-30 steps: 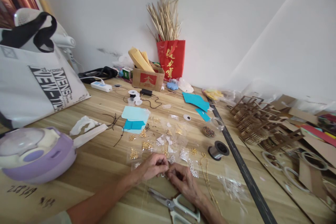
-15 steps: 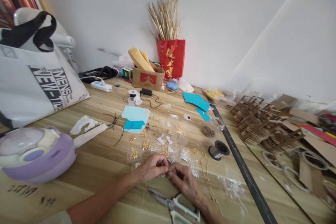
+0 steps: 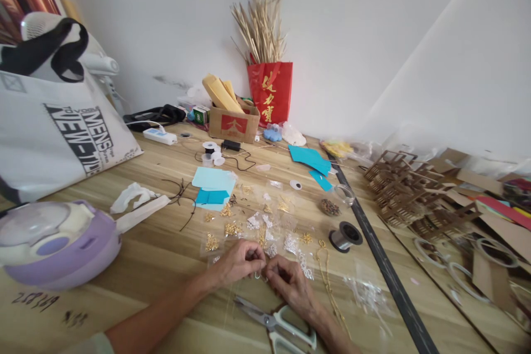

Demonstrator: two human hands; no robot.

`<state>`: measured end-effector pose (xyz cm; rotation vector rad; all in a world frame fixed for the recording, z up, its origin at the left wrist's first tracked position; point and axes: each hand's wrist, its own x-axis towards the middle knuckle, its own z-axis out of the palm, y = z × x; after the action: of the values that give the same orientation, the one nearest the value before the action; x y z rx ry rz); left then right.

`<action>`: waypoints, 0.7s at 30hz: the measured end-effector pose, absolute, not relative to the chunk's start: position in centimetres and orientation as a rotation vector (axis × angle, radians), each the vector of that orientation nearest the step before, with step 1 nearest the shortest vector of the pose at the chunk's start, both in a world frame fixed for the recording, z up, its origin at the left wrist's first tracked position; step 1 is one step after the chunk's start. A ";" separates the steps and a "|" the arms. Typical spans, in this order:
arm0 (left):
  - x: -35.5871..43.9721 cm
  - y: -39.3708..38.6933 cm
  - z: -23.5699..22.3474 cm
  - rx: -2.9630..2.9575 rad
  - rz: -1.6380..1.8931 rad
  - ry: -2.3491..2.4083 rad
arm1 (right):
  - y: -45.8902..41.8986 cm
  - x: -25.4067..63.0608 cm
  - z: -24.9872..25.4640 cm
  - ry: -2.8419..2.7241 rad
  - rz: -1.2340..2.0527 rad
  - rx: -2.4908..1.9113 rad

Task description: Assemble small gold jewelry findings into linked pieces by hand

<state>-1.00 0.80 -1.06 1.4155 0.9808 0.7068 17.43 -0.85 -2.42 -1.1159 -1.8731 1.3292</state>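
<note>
My left hand (image 3: 238,261) and my right hand (image 3: 288,282) meet fingertip to fingertip over the wooden table, both pinched closed. Between them a small pale ring-like piece (image 3: 258,275) shows under the left fingertips; its exact kind is too small to tell. Whatever the right fingers pinch is hidden. Just below my hands lie scissors (image 3: 269,321) with pale handles, blades pointing left, partly behind my right wrist. Beyond my fingers are small bags of silvery beads (image 3: 291,243) and gold beads (image 3: 233,229). A gold chain (image 3: 327,282) lies right of my right hand.
A spool of wire (image 3: 345,237) and a bowl of dark beads (image 3: 330,207) stand to the right. Brown woven baskets (image 3: 398,193) are stacked beyond a black strip. At left sits a purple-and-white device (image 3: 62,249). Teal sheets (image 3: 213,180) lie behind the bead bags.
My left hand has shifted very slightly up, and the pale ring-like piece shows a little more between the fingertips. Scissors and bead bags stay where they were.
</note>
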 end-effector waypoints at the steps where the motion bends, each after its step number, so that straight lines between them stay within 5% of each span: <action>1: -1.0 0.9 -1.1 1.393 0.714 0.970 | -0.9 17.4 -2.4 -1.877 1.330 -1.113; 21: -1.0 1.1 -1.6 1.312 0.695 0.927 | -0.9 17.5 -2.2 -1.994 1.216 -1.098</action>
<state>-0.96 1.14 -1.56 1.3118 0.9274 0.6948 17.45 -0.86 -2.16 -1.0979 -1.9937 1.2156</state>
